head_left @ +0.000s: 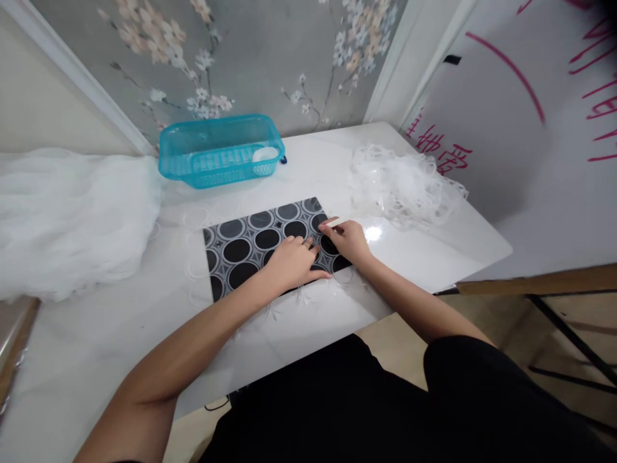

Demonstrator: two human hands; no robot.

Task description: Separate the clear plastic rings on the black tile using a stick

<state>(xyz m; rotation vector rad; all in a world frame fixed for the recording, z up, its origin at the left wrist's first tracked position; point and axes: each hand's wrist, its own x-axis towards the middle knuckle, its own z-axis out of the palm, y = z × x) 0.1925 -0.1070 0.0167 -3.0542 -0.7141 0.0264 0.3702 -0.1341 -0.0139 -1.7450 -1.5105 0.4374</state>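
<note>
A translucent turquoise plastic basket (222, 154) with perforated sides is sitting at the far left of the glossy white table (424, 257), holding a small white cup (265, 161). The left hand (292, 260), fingers loosely spread, is pressing on a flat black sheet (236, 251) patterned with gray-rimmed ovals, lying at center. The right hand (348, 239) is pinching a thin white strip (333, 223) over the sheet's right end.

We see a grey wall panel (270, 64) painted with pale blossoms, edged by white trim (395, 58). A whiteboard (511, 180) with red writing leans at our right; light glares off the white table (299, 167), above a beige floor (398, 350).
</note>
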